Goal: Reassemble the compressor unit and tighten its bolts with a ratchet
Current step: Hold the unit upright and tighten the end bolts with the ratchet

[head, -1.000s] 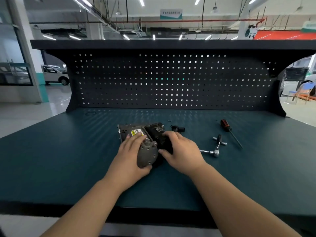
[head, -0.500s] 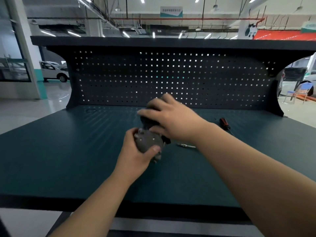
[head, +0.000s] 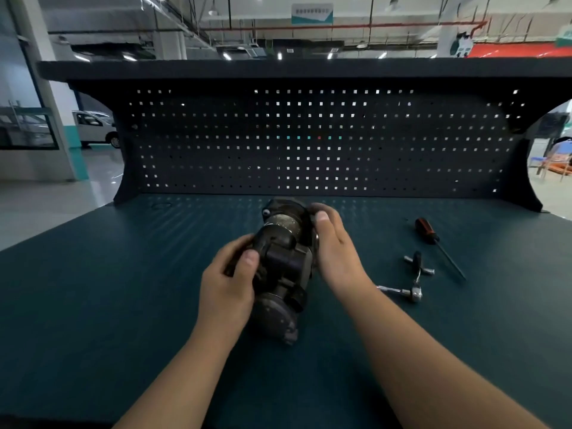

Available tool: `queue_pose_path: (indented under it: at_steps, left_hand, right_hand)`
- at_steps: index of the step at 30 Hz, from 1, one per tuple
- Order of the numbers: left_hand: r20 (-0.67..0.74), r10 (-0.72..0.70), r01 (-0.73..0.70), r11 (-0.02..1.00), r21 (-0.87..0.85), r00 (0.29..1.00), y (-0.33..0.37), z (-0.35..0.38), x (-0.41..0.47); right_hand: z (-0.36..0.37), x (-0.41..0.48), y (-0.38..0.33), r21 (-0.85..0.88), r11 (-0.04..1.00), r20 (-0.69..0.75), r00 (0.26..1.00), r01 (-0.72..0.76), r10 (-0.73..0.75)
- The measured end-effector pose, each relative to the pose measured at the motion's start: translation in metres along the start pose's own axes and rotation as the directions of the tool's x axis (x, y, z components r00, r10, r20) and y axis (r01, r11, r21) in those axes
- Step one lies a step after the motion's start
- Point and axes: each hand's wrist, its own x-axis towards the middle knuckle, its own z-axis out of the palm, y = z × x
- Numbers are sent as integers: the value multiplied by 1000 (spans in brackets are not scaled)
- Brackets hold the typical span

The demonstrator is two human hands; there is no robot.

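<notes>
The compressor unit (head: 280, 261) is dark and blurred, so its bolts and seams cannot be made out, and its left flank is hidden under the left hand (head: 229, 283). That hand's fingers are curled round the body, with the thumb pressed on top. The right hand (head: 337, 252) cups the opposite flank. Its thumb lies flat against the casing and one fingertip hooks over the far end, while its other fingers are out of sight behind the unit. Between the two hands, the unit lies lengthwise on the dark teal workbench (head: 123, 305), its near end toward the person. A perforated back panel (head: 309, 144) rises behind it, with a workshop hall and one white van (head: 93, 125) beyond. Out past the right hand's knuckles lie three tools: one ratchet (head: 413, 295), one small cross-shaped piece (head: 418, 264) touching it, and one red-handled screwdriver (head: 433, 239) farther off.
</notes>
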Motion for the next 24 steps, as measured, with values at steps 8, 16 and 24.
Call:
queue_pose_path:
  at_steps: [8, 16, 24]
  left_hand:
    - [5, 123, -122, 984, 130, 992, -18, 10, 23]
    - [-21, 106, -101, 980, 172, 994, -33, 19, 45]
    - [-59, 116, -106, 984, 142, 992, -40, 17, 48]
  right_hand:
    - [14, 35, 31, 38, 998, 88, 995, -57, 53]
    - [-77, 80, 88, -698, 669, -192, 966, -257, 171]
    - [-51, 76, 121, -865, 501, 185, 941, 19, 283]
